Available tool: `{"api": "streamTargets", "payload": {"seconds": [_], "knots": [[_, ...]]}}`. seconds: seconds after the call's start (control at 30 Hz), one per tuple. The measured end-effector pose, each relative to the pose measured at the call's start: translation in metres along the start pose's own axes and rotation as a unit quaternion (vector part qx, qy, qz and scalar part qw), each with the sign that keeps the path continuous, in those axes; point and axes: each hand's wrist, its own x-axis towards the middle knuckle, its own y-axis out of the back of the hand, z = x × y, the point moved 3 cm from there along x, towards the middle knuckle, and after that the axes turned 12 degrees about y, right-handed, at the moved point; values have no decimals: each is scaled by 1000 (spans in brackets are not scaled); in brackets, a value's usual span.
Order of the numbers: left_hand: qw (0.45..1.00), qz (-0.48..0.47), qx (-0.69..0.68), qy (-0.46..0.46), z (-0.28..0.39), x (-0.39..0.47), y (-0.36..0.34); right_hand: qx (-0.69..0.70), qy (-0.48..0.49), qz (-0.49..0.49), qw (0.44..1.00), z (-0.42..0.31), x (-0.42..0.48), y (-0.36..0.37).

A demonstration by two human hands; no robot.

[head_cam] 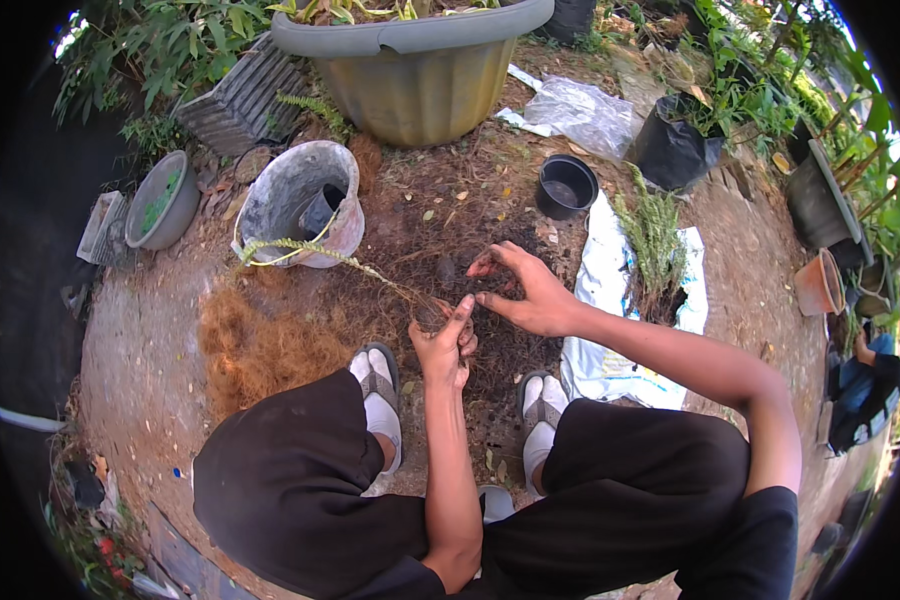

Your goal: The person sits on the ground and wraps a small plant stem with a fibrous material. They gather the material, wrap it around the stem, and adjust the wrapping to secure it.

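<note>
My left hand (444, 339) is closed on the rooted end of a long thin fern frond (330, 253), which stretches up and left across the rim of a stained bucket (349, 165). My right hand (521, 292) is beside it, fingers curved and apart, its thumb close to the left thumb; no held thing shows in it. Dark soil and fine roots (495, 356) lie under both hands. Brown fiber (262, 345) is heaped at the left. Beyond the right hand stands a black plastic pot (566, 187). Several fern plants (654, 244) lie on a white plastic sack (592, 352).
A large planter (420, 90) stands ahead, with a ribbed grey container (240, 97) and a grey basin (166, 202) to its left. Clear plastic (577, 112) and a black plant bag (675, 146) are ahead right. Another person (866, 390) sits at the far right, near a terracotta-coloured pot (820, 283).
</note>
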Motion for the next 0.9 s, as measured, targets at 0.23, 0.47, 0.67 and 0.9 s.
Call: {"api": "streamTargets", "payload": {"seconds": [0.23, 0.47, 0.67, 0.9], "knots": [[1000, 1, -13, 18, -3, 0, -6, -12, -12, 3, 1000, 0, -4, 12], [999, -7, 20, 27, -10, 4, 0, -8, -16, 28, 999, 9, -11, 13], [998, -24, 41, 31, -10, 6, -2, 8, -48, 33, 998, 7, -10, 15], [991, -82, -59, 87, -14, 11, 1, -29, -22, 13, 999, 13, -4, 12]]}}
